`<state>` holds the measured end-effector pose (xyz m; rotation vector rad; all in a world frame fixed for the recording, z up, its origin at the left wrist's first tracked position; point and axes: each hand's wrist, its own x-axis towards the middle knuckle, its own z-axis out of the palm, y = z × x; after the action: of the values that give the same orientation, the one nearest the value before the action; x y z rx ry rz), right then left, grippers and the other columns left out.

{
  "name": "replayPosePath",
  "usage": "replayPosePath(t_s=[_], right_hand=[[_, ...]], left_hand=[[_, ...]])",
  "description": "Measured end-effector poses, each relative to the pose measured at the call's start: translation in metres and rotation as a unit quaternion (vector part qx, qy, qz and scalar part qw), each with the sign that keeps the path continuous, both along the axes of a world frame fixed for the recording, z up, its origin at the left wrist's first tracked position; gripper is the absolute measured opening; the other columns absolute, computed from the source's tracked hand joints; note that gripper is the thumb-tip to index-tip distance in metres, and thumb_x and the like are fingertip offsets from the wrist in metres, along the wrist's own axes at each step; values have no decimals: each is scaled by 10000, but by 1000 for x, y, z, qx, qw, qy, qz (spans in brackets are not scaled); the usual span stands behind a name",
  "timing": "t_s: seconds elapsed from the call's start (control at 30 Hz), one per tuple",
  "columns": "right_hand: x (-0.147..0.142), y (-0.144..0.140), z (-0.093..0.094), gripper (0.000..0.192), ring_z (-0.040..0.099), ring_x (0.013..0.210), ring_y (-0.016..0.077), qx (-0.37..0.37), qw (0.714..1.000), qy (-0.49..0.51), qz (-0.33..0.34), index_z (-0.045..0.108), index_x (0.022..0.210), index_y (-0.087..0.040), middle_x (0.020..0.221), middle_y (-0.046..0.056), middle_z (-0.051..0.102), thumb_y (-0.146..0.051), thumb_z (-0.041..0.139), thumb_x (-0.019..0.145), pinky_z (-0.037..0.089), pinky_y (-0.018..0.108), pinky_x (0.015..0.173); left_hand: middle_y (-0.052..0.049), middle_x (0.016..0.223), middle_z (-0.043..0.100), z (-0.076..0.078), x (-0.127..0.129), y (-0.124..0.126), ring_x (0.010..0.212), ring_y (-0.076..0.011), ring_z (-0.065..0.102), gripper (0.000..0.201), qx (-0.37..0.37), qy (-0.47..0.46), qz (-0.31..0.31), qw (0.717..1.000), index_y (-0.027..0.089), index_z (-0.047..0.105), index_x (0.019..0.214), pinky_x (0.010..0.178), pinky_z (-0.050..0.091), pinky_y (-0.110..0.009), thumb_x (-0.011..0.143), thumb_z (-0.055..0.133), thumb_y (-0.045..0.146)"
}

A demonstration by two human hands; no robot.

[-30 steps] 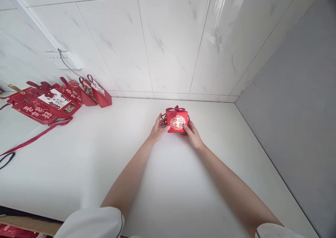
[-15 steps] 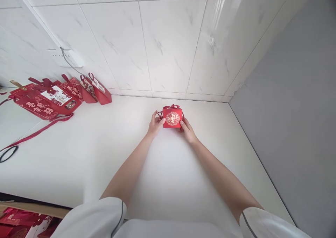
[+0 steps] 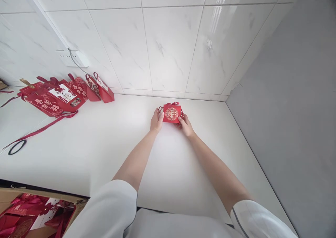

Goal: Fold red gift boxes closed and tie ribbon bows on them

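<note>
Small red box (image 3: 172,113) gripped between both hands, left hand (image 3: 156,122) on one side, right hand (image 3: 186,125) on the other, thumbs at its gold-patterned front. Box near the back of the white counter (image 3: 126,143), close to the tiled wall (image 3: 170,49); cannot tell whether it touches the counter. Red bags (image 3: 48,103) grouped well to the left.

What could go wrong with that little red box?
The left hand and right hand hold the red box from both sides, so squeezing too hard might dent it. The ribbon bow on top could get squashed or loosened if a finger catches it.
</note>
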<state>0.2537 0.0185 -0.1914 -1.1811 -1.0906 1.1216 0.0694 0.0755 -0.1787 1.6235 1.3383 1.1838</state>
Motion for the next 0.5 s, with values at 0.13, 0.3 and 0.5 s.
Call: replayPosePath(t_s=[0.13, 0.3, 0.5], right_hand=[[0, 3, -1, 623, 608, 674, 177, -6, 1000, 2, 2, 394, 1343, -258, 856, 29, 650, -620, 503, 849, 482, 316, 569], [-1, -3, 2, 717, 611, 725, 180, 2, 1000, 1, 3, 316, 1420, -290, 1108, 79, 626, -598, 564, 821, 497, 326, 581], [1, -17, 6, 716, 609, 857, 193, 89, 995, -1, -47, 326, 1420, -287, 959, 36, 669, -526, 630, 818, 491, 367, 814]], left_hand=[[-81, 1178, 674, 1, -1, 0, 1291, -285, 485, 565, -28, 28, -27, 999, 243, 518, 1299, 1135, 243, -477, 890, 414, 619], [-78, 1155, 673, 0, -2, 0, 1106, -258, 615, 583, -42, -6, -35, 998, 258, 418, 1375, 981, 437, -430, 895, 423, 587], [-138, 1379, 509, -4, -8, 2, 1234, -236, 535, 588, -15, -136, 59, 989, 202, 435, 1363, 1016, 442, -374, 861, 532, 493]])
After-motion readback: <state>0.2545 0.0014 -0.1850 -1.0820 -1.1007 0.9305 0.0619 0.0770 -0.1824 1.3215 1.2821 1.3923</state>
